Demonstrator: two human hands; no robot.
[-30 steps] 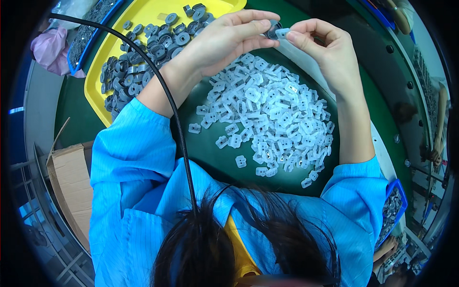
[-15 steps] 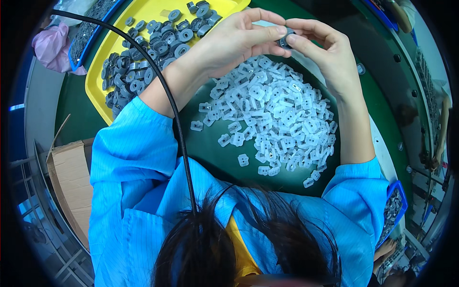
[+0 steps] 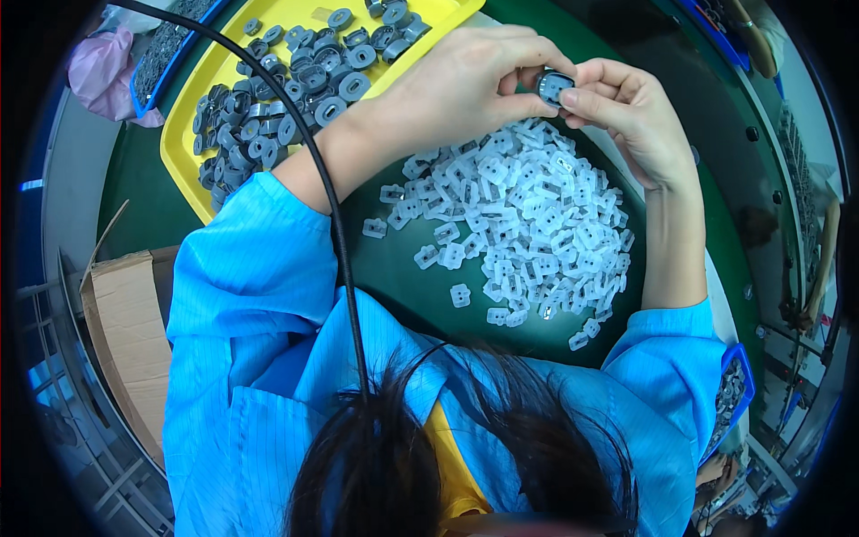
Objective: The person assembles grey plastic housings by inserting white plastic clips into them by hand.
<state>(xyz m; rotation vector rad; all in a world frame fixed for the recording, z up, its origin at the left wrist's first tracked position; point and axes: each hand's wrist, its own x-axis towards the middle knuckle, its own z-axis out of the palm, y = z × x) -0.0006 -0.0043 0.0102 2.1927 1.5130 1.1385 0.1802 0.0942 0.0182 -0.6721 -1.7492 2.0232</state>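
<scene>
At the far left, a pink cloth-like bundle (image 3: 100, 72) lies beside a blue tray (image 3: 161, 55) of dark parts, and nearer the person a brown cardboard box (image 3: 125, 331) stands off the edge of the green tabletop (image 3: 394, 268). Just right of these, a yellow tray (image 3: 201, 148) holds a loose heap of dark grey round parts (image 3: 295, 80), set within easy reach of the left arm; a black cable (image 3: 331, 206) runs across it and down toward the person's head. In the middle of the tabletop a pile of small white plastic pieces (image 3: 528, 224) is spread right under both wrists, seemingly so that either hand can pick from it. Above the far edge of that pile, the left hand (image 3: 456, 85) and the right hand (image 3: 626, 116) meet, fingertips pressed together around one small grey round part (image 3: 555, 85). Both hands pinch it from opposite sides, lifted clear of the pile, probably to steady it for fitting. The part looks dark grey with a paler, shiny face, mostly hidden by fingers. At the near right, a blue bin (image 3: 729, 403) with more small parts sits beside the blue sleeve.
</scene>
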